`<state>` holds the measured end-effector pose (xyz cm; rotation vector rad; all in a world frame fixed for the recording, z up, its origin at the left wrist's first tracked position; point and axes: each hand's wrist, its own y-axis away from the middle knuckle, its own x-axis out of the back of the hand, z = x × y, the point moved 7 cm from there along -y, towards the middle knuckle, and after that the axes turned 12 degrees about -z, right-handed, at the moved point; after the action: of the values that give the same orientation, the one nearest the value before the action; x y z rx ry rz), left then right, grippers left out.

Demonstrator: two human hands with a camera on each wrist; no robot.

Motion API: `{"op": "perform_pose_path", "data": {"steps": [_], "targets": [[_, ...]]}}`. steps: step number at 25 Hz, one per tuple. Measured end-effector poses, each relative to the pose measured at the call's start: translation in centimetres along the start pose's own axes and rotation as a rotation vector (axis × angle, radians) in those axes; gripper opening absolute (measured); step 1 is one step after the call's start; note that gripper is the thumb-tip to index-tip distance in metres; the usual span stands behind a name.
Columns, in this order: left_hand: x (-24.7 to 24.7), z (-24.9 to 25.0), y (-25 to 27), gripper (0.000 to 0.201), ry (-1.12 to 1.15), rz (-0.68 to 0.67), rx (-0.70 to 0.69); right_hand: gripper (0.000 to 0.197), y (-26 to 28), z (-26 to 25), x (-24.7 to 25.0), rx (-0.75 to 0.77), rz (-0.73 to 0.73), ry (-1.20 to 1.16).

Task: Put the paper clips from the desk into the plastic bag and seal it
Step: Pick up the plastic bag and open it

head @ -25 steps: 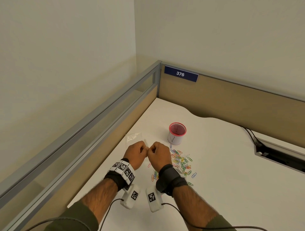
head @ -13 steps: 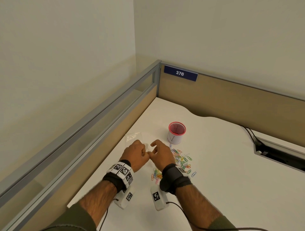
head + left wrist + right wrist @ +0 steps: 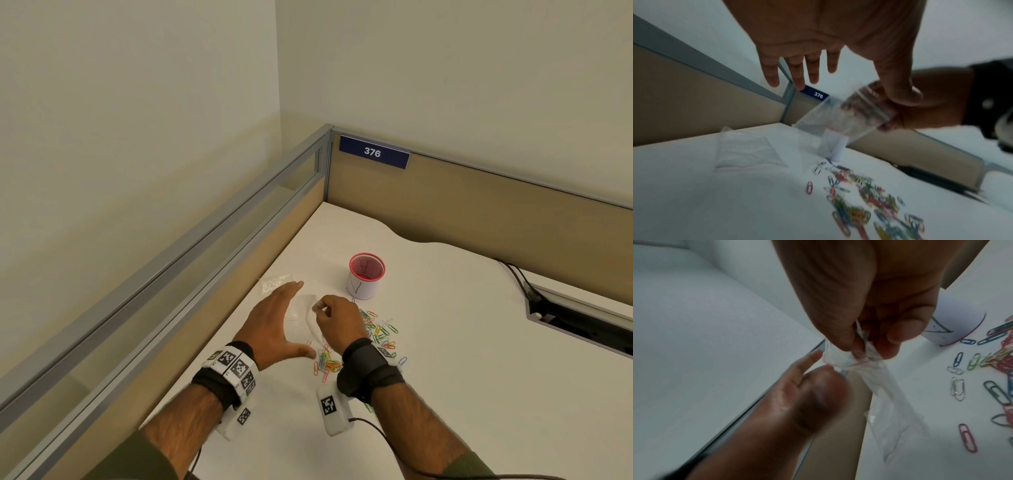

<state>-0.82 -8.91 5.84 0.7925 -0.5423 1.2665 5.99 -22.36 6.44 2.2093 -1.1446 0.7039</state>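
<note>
A small clear plastic bag (image 3: 310,320) (image 3: 840,116) (image 3: 885,402) hangs from my right hand (image 3: 337,318) (image 3: 867,340), which pinches its top edge between thumb and fingers above the desk. My left hand (image 3: 279,323) (image 3: 801,69) is spread flat with straight fingers just left of the bag, holding nothing. Several coloured paper clips (image 3: 376,330) (image 3: 863,198) (image 3: 982,378) lie scattered on the white desk (image 3: 445,394) under and to the right of my right hand.
A second clear bag (image 3: 274,282) (image 3: 748,151) lies flat on the desk near the left partition. A white cup with a red rim (image 3: 365,275) stands behind the clips. A cable slot (image 3: 579,322) with black cables is at the right.
My left hand has let go of the bag and spread open, moving left. The right hand alone now holds the bag, slightly lifted.
</note>
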Motion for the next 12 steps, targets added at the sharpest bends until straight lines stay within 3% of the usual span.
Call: {"op": "perform_pose_path", "data": {"steps": [1,3,8,12], "targets": [[-0.4,0.2,-0.2,0.132,-0.047,-0.012,-0.019,0.020,0.0,-0.5,-0.3,0.033,-0.031,-0.010],[-1.2,0.4,-0.6,0.128,-0.043,0.009,-0.035,0.021,0.2,-1.7,-0.8,0.094,-0.085,0.011],[-1.1,0.1,-0.6,0.065,0.034,0.169,-0.070,0.020,0.5,-2.0,0.1,0.096,-0.028,0.038],[-1.1,-1.3,-0.7,0.055,0.087,0.156,0.020,0.019,1.0,-1.5,1.4,0.048,0.033,0.026]]}}
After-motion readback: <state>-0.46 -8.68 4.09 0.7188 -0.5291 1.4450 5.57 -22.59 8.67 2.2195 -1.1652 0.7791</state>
